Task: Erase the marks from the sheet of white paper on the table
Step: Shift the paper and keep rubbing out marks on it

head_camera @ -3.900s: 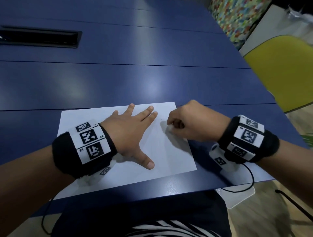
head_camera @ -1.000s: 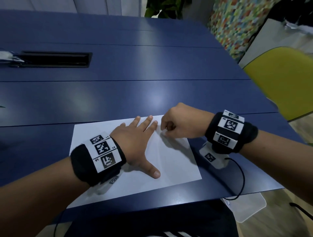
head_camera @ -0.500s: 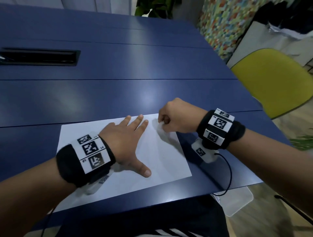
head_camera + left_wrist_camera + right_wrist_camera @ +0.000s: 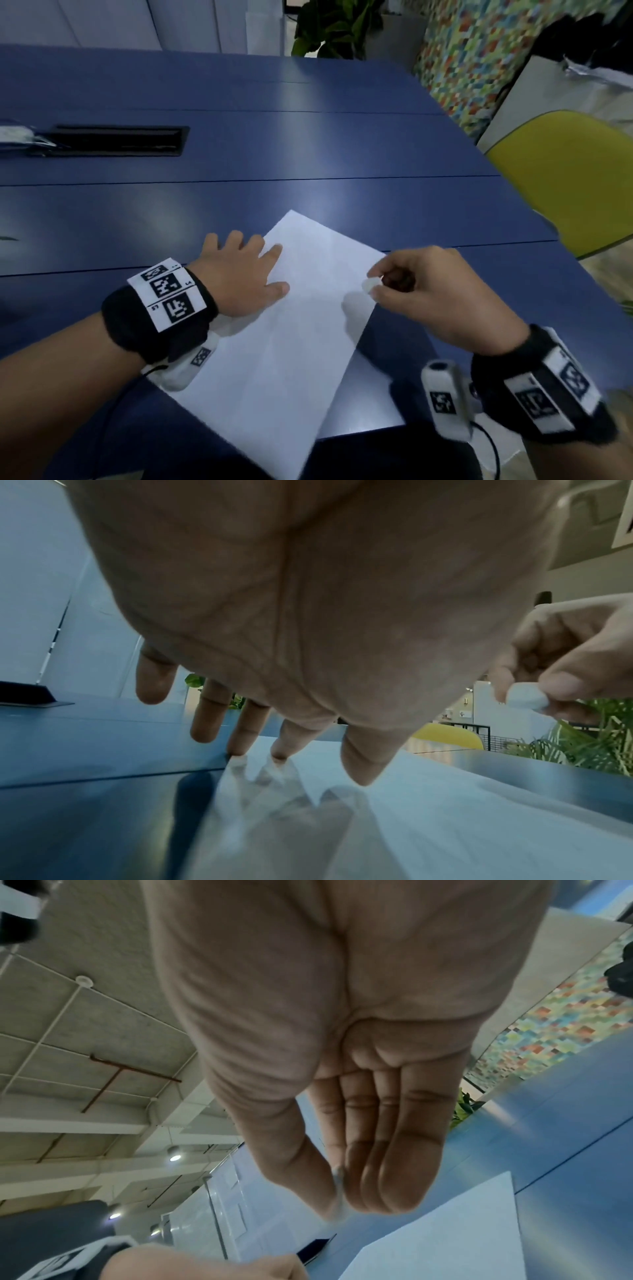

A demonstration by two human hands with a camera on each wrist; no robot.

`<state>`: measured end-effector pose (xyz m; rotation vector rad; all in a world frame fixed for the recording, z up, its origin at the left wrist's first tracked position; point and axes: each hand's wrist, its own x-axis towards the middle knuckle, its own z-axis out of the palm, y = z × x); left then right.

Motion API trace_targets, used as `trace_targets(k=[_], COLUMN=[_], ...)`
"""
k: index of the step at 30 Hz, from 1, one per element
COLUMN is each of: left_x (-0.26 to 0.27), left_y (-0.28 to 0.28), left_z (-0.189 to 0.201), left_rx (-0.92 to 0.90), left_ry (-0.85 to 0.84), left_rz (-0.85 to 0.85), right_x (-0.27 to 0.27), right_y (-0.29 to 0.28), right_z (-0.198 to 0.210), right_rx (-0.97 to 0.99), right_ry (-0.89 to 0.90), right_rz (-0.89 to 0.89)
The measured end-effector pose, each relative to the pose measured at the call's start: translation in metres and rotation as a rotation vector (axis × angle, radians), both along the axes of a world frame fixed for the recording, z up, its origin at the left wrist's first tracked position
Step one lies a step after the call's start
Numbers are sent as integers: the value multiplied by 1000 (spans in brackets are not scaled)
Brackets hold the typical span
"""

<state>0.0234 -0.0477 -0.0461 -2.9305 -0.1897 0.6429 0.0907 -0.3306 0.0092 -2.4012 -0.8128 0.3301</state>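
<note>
1. Sheet of white paper (image 4: pixel 308 329): lies on the blue desk (image 4: pixel 239 150), turned at an angle, one corner pointing away from the person and the near end reaching over the desk's front edge. No marks can be made out on its surface in any view.
2. Left hand (image 4: pixel 236 274): palm down at the sheet's left edge, fingers (image 4: pixel 246 729) wide and straight. The thumb and forefinger rest on the paper; the outer fingers lie over bare desk.
3. Right hand (image 4: pixel 435 301): raised just above the sheet's right edge, fingers curled, thumb and forefinger pinching a small white eraser (image 4: pixel 371 285). The eraser is clear of the paper.
4. Wristbands: black, with printed square markers, one on each wrist, each with a small white camera unit beneath.
5. Black recessed slot (image 4: pixel 120 140): set in the desk top, far left, well apart from the sheet.
6. Yellow chair (image 4: pixel 565 185): beside the desk's right end.
7. Potted plant (image 4: pixel 335 27): beyond the far edge.
</note>
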Motion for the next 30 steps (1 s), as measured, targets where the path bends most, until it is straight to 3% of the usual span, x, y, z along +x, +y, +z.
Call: trace_targets(k=[5,12,18,23,27,30], left_x=[-2,-34,-69,-101,-98,-75], left_y=[3,-10,-28,-58,-69,-41], left_z=[6,13,36,30,43,40], left_rx=[123,-66,1,-149,-353,-359], left_ry=[-6,-35,73,-16,143,7], left_rz=[-10,-69,-157,-253,-212,-185], right_x=[-23,-34,-11,25,34,28], right_y=[8,18,8,13,16,19], right_z=[-10,-20,-20,-13,-13,-14], right_rx=[-94,-250,-411,-436,-418,-349], right_ry=[-50,-92,-177,-172,-142,-125], right_rz=[113,251,263,257,266,304])
